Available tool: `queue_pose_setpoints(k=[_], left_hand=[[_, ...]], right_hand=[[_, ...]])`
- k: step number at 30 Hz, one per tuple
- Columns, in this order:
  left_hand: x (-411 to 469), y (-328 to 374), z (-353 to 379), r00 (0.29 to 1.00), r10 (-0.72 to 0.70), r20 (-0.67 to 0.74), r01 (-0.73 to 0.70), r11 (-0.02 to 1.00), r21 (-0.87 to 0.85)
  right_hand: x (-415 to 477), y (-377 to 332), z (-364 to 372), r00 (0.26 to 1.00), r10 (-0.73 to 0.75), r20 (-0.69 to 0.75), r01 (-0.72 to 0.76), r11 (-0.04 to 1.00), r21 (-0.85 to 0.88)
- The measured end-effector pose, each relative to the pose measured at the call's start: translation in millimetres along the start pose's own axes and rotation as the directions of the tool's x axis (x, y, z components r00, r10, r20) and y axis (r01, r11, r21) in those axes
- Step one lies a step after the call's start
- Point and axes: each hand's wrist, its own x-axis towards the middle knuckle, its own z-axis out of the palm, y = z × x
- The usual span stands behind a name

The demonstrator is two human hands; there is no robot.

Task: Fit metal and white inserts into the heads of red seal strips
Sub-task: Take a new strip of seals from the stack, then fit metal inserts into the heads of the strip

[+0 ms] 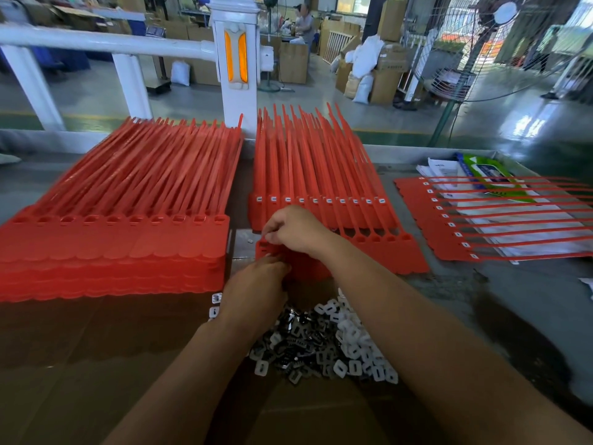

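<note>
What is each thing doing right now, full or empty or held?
Left stack: heads empty.
Middle stack: white inserts fitted.
Right sheet: inserts fitted, lying flat.
Front sheet: held, visible heads empty.
Insert pile: loose.
Left hand: holds front sheet.
Right hand: fingers curled at a head.

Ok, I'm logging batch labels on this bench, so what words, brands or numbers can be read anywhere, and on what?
No text here is legible.
Green packet: printed label, too blurred to read.
White papers under it: print too small.
Cardboard boxes at the back: markings too blurred.
Red seal strips: no print visible.
</note>
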Motion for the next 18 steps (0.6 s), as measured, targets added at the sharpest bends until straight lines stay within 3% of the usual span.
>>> queue_pose_setpoints(k=[3,5,11,18], left_hand=[[-0.3,0.7,-0.8,1.000,0.008,-0.011,-0.008,1.000,-0.012],[-0.6,1.2,-1.1,1.000,0.008,-0.025,-0.008,1.000,-0.024],[0.3,0.7,0.4,0.999,0.015,-0.042,-0.016,1.000,-0.019],[1.9,0.0,2.0,0.999,0.008,-0.041,-0.008,1.000,-0.010]], right_hand=[[-16.8,1.1,-9.9,0.996,-0.037,-0.082,0.049,0.987,0.152],[-32.4,4.0,-18.6,0.996,-0.057,-0.074,0.066,0.990,0.128],[-80.5,20.0,-42.8,0.963,-0.038,0.267,0.063,0.994,-0.087],[-96.2,25.8,-37.7,0.938,-0.027,0.346,0.085,0.984,-0.155]])
